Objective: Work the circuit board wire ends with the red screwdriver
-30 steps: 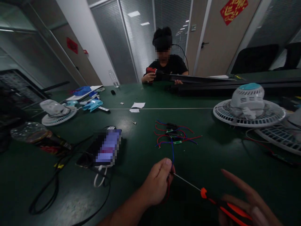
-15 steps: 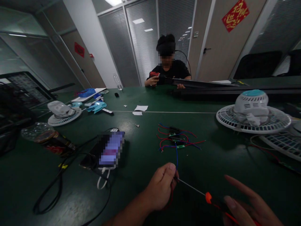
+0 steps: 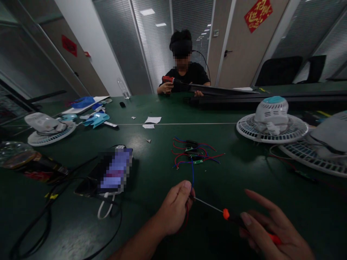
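My left hand (image 3: 175, 207) is pinched on thin wires at the near side of the green table (image 3: 162, 231). A blue wire (image 3: 192, 175) rises from my fingertips to a small cluster of green circuit boards (image 3: 193, 153) tangled in red and blue leads. A red wire (image 3: 186, 220) hangs below the hand. My right hand (image 3: 271, 229) grips the orange-and-black handle of a screwdriver (image 3: 226, 214), with its index finger partly extended. The thin steel shaft reaches across to my left fingers, and its tip is hidden there.
A phone (image 3: 114, 169), its screen pixelated, lies left with a white cable and black cords. White fans (image 3: 272, 124) stand right and far left. Across the table, a co-worker holds a red tool (image 3: 168, 79) beside long black rails (image 3: 260, 99).
My right hand has closed further over the screwdriver handle, covering more of it. The whole view has shifted slightly; my left hand still pinches the wires.
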`<move>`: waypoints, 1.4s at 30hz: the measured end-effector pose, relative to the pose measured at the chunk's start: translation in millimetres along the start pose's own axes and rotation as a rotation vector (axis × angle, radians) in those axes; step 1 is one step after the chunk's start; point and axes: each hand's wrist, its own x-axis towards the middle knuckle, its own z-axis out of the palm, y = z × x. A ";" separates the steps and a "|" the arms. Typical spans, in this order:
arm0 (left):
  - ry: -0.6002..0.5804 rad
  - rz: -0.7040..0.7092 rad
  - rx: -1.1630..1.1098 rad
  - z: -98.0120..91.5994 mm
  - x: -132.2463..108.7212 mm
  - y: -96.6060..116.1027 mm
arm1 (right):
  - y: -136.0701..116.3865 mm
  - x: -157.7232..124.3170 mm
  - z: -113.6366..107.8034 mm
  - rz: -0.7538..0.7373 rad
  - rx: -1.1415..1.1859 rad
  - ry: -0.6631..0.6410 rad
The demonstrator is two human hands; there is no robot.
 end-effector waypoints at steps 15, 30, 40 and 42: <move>0.003 -0.023 -0.014 0.5 0.7 2.2 | -11.3 -5.6 2.6 -0.140 -0.033 0.001; -0.004 -0.009 -0.046 0.3 -0.5 3.3 | -30.2 -10.2 9.2 0.172 -0.080 0.048; -0.016 -0.003 -0.058 0.9 0.1 3.2 | -16.0 -7.0 3.3 0.016 -0.094 -0.002; -0.015 0.000 -0.057 0.7 0.1 3.2 | -16.9 -6.9 4.0 0.002 -0.094 0.007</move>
